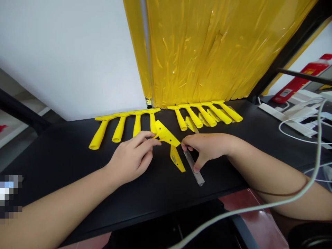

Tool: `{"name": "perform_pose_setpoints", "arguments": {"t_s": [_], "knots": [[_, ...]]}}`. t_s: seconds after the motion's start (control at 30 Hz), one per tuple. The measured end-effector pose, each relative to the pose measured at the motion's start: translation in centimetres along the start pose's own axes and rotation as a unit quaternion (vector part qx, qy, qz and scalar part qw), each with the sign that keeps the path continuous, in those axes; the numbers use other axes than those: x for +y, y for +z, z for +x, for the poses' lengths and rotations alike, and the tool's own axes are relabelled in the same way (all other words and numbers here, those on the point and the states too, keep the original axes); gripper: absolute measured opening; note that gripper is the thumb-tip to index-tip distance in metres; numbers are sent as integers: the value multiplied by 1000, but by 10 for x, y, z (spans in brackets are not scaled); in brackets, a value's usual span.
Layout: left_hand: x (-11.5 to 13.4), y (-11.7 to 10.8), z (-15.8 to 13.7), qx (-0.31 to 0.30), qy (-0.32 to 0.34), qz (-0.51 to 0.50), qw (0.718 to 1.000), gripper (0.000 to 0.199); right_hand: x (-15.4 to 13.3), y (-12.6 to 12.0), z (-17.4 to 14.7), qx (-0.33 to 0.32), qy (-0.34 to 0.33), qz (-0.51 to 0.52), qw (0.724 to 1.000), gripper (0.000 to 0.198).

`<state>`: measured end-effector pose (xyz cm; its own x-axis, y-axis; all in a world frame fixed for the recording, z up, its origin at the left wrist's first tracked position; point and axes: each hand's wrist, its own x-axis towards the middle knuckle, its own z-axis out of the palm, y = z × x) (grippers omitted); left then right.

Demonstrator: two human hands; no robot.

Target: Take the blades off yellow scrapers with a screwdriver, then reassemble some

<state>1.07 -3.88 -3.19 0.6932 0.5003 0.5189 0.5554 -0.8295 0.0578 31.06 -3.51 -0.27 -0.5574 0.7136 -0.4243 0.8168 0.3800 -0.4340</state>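
My left hand [132, 155] pinches a yellow scraper handle [168, 135] with a flat, wide head, tilted above the black table. My right hand [211, 147] holds a narrow grey strip [193, 166], thumb along one edge and fingers at its far end; whether it is a blade or a sleeve, I cannot tell. Between the hands lies a loose yellow plate [176, 159] with small holes and what looks like a screw. More such yellow plates [190, 124] sit beyond my right hand, partly hidden.
Several yellow scraper handles [120, 128] line the back of the black table [145, 193]. Behind them hangs yellow plastic sheeting [202, 52]. A red bottle [298, 83] and white parts [290, 121] stand at the right. A white cable [259, 207] crosses in front of my right forearm.
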Motion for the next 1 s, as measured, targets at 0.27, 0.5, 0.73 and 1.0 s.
{"name": "perform_pose_setpoints", "arguments": {"t_s": [0.27, 0.5, 0.73, 1.0], "knots": [[1, 0, 0, -5, 2, -2, 1000, 27, -10, 3, -7, -7, -17, -38, 999, 53], [-1, 1, 0, 0, 6, 2, 1000, 27, -18, 4, -20, 60, -49, -40, 996, 40], [-1, 2, -2, 2, 23, 0, 1000, 27, -29, 55, -74, 182, -75, -71, 978, 50], [0, 4, -2, 7, 37, 14, 999, 28, -22, 132, -105, 342, -157, -60, 925, 30]]}}
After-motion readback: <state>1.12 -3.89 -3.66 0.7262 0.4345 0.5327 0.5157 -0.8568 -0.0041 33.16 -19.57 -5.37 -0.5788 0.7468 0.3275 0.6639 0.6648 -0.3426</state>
